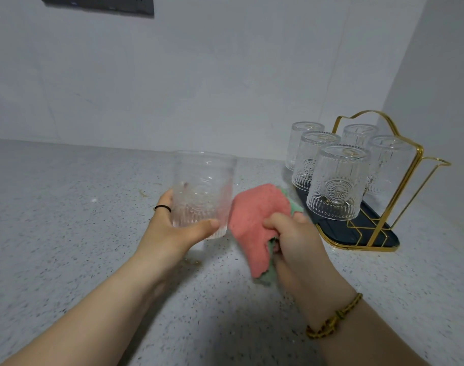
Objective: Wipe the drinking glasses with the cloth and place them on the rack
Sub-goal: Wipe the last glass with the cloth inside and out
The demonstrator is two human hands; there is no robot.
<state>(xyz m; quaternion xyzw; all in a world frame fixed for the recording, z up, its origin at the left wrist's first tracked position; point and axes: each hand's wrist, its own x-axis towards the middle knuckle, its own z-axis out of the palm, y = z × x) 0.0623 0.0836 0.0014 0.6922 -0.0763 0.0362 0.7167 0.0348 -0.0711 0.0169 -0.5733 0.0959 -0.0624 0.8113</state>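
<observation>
Biggest risk I see: that clear embossed drinking glass [203, 191] is held up off the speckled grey stone surface [67, 220] by the left hand [178, 228] alone, thumb across the front low down and fingers round the back. If it's wet or the wiping pushes sideways, it could slip and drop. Second worry is the gold wire rack with the dark tray [357, 228]: five matching glasses already sit upside down on it, packed close, so the last one going in could clink against the front inverted glass [337, 180].

Grips: left grip is curled around the glass's lower half, open only as far as the glass forces it. The right hand [296, 233] is clenched on the pink and green cloth [254, 220], which hangs just beside the glass; whether they're touching, I can't tell.
</observation>
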